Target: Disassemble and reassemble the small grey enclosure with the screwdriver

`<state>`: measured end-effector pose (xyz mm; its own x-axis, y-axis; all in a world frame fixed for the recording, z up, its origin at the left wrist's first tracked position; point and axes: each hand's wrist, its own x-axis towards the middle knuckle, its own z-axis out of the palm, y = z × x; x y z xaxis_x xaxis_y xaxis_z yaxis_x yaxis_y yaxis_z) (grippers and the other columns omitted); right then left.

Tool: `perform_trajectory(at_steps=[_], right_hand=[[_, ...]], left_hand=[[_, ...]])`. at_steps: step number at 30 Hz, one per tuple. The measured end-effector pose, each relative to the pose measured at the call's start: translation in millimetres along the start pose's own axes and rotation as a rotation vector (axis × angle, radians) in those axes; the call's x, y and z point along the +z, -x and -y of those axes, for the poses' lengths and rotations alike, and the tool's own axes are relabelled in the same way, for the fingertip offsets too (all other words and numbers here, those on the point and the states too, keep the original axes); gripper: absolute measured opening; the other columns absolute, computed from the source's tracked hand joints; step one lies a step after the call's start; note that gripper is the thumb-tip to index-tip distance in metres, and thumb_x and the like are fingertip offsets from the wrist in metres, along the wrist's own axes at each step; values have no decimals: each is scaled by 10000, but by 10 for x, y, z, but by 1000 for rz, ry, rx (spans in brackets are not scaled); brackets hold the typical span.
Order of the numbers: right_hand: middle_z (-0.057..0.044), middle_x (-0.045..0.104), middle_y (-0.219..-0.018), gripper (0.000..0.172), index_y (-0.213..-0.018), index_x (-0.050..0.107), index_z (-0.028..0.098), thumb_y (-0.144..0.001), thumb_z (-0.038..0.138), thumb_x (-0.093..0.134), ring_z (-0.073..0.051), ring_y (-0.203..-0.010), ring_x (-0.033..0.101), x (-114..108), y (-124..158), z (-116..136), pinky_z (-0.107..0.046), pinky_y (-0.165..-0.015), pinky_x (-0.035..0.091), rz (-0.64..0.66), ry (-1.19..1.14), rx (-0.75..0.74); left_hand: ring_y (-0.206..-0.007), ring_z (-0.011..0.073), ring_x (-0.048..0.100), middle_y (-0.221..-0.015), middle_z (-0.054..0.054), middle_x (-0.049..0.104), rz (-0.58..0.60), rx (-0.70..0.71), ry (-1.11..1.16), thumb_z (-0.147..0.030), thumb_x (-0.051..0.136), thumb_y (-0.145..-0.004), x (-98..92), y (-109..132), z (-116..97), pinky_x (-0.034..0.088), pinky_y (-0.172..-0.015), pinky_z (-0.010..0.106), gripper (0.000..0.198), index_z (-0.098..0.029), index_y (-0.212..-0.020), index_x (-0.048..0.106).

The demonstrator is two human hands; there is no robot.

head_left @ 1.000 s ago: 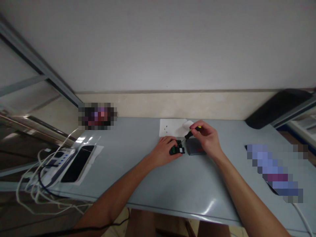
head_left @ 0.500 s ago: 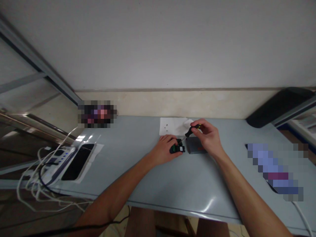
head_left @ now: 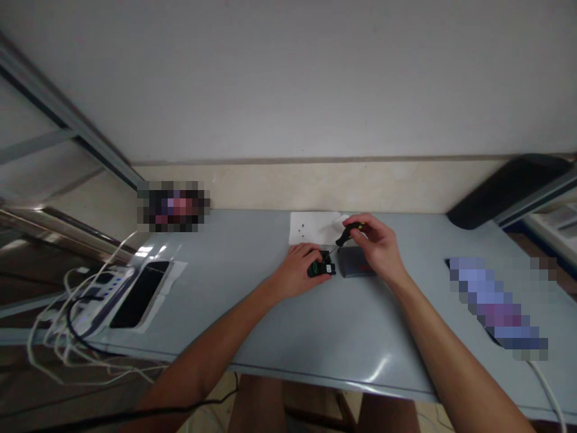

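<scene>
My left hand (head_left: 303, 272) is closed around a small black device with a green circuit board (head_left: 320, 266), holding it down on the table. In my right hand (head_left: 376, 243) is a screwdriver (head_left: 346, 234) with a black and yellow handle, its thin shaft slanting down left to the device. Where exactly the tip rests is too small to tell. Below my right hand lies a dark grey box-like piece (head_left: 354, 263), partly hidden by the hand. Behind both hands is a white sheet of paper (head_left: 315, 227) with several tiny dark bits, perhaps screws (head_left: 301, 231), on it.
A phone (head_left: 140, 294) lies on paper at the left, beside a white power strip (head_left: 101, 304) with tangled cables (head_left: 63, 355). A black cylindrical object (head_left: 505, 192) stands at the back right. Blurred-out items (head_left: 498, 307) are at the right and back left.
The view has shifted slightly. The screwdriver's handle is turned a little in my right hand, and its shaft still reaches to the device. My left hand keeps its hold.
</scene>
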<state>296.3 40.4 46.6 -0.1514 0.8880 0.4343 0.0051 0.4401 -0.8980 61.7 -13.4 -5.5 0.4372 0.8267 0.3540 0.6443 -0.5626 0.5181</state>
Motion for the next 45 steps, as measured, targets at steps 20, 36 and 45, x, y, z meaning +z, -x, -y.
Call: perform_trajectory(at_steps=[20,36,45], right_hand=[[-59,779,-1176,182,-1139,748,295,-1013,424,723,-247,-1102,707,35,11,46,-422,-973,553,46,-84,2],[-55,736,-1085,159,-995,750,279,-993,437,755,-240,-1047,686,62,35,95,-387,-903,561,32,-32,-65],[-43,770,-1152,192,-1187,742,308,-1033,416,701,-239,-1098,713,115,58,82,-425,-1000,567,23,-2,-38]], left_hand=[[-1271,300,654,-1343,94,710,-4,6,10,-452,886,-911,4,3,10,479,-1113,479,350,-226,-1016,641],[-1295,306,655,-1357,102,709,-3,7,0,-461,884,-910,12,8,27,487,-1128,502,345,-232,-1021,651],[-1307,304,649,-1365,97,705,5,2,2,-440,893,-907,1,11,13,485,-1138,500,348,-232,-1034,644]])
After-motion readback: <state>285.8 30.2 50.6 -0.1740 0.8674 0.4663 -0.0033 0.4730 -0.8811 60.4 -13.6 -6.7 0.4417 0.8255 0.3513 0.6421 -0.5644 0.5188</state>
